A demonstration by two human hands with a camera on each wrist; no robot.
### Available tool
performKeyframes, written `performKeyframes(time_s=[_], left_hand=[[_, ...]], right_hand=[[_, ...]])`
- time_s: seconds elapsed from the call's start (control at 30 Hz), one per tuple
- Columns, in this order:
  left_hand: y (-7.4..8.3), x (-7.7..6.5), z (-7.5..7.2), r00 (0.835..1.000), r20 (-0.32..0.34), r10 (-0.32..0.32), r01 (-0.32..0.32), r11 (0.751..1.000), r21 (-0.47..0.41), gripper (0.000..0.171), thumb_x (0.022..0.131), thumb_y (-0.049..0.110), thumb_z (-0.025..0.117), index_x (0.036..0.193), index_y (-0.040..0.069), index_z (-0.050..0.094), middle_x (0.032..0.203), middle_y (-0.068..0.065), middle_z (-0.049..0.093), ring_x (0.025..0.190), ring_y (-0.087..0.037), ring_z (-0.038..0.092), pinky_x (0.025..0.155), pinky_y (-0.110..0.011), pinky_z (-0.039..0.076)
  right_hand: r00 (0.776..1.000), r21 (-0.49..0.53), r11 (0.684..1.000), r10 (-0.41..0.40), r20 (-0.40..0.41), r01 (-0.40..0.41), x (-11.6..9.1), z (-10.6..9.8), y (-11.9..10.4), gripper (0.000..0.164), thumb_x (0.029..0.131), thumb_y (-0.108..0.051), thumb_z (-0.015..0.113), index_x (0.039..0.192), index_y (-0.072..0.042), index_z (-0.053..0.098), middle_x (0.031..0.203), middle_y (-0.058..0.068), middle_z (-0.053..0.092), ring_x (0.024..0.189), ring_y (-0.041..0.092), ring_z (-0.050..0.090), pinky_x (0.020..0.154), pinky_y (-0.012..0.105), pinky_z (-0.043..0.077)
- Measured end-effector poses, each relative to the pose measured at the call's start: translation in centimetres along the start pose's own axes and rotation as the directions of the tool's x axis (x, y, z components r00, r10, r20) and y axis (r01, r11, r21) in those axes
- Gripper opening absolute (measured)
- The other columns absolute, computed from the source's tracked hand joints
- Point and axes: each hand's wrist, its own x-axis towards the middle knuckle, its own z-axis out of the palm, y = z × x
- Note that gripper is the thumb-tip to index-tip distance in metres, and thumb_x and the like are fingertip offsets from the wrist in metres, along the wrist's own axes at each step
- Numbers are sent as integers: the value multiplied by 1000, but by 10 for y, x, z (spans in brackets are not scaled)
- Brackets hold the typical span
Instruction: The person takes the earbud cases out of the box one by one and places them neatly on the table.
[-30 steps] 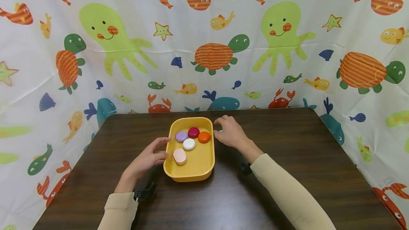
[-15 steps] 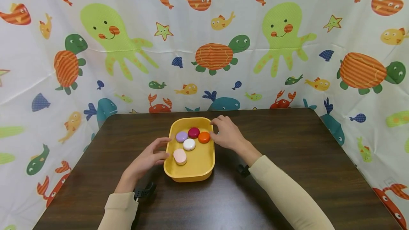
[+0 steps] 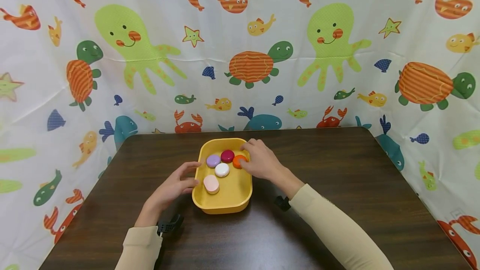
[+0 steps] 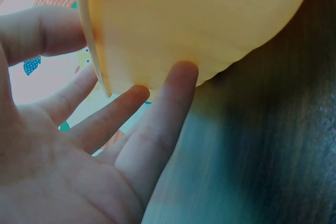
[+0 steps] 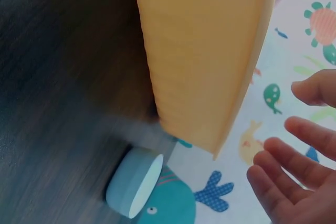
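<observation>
A yellow plastic bin [image 3: 232, 191] stands on the dark table. My left hand [image 3: 170, 186] holds its left wall, thumb over the rim and other fingertips against the outside [image 4: 181, 77]. Inside lie rounded discs: lilac [image 3: 213, 161], dark magenta [image 3: 227, 156], white [image 3: 222, 169] and orange [image 3: 238, 161], plus a taller pale pink one [image 3: 211, 184]. Over the right rim hovers my right hand [image 3: 260, 159], loosely bent and holding nothing, its thumb overlapping the orange disc in the head view. A light blue rounded piece [image 5: 134, 182] sits on the table beside the bin, hidden behind that hand from the head.
The dark wooden table [image 3: 337, 170] runs out to both sides of the bin. Behind it hangs a white curtain [image 3: 225, 28] printed with sea animals. Dark bands [image 3: 170, 223] sit on the wrists below beige sleeves.
My right hand has shifted left, from the light blue piece beside the bin to over its right rim, covering part of the orange disc. The left hand and the bin have stayed put.
</observation>
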Motion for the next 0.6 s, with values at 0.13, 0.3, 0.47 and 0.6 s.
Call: performKeyframes(time_s=[0.13,0.3,0.47,0.6], left_hand=[[1,0,1,1000,0,0,0,1000,5,62,99,18,63,153,11,35,160,-22,26,132,-42,48,104,-52,49],[0,0,1,1000,0,2,-2,1000,4,61,99,17,63,153,10,35,160,-22,27,133,-43,47,103,-51,50],[-1,0,0,1000,1,5,-5,1000,0,61,99,18,63,153,11,35,160,-22,26,133,-42,47,103,-51,50],[-1,1,0,1000,3,5,-5,1000,-6,61,100,17,63,153,11,35,160,-22,26,132,-42,48,103,-51,50]], right_hand=[[999,-1,999,-37,3,37,-2,0,-4,32,92,-25,69,119,-9,71,115,10,63,101,23,52,85,35,53],[997,-8,997,-76,8,76,-4,3,-8,31,92,-25,70,118,-9,71,119,11,65,105,24,53,89,36,54],[995,-22,995,-98,26,99,-4,6,-14,32,91,-27,71,118,-10,71,117,7,64,107,23,54,91,35,54],[991,-41,991,-126,53,128,-4,10,-18,33,91,-28,72,119,-11,71,116,7,64,105,22,55,90,34,54]])
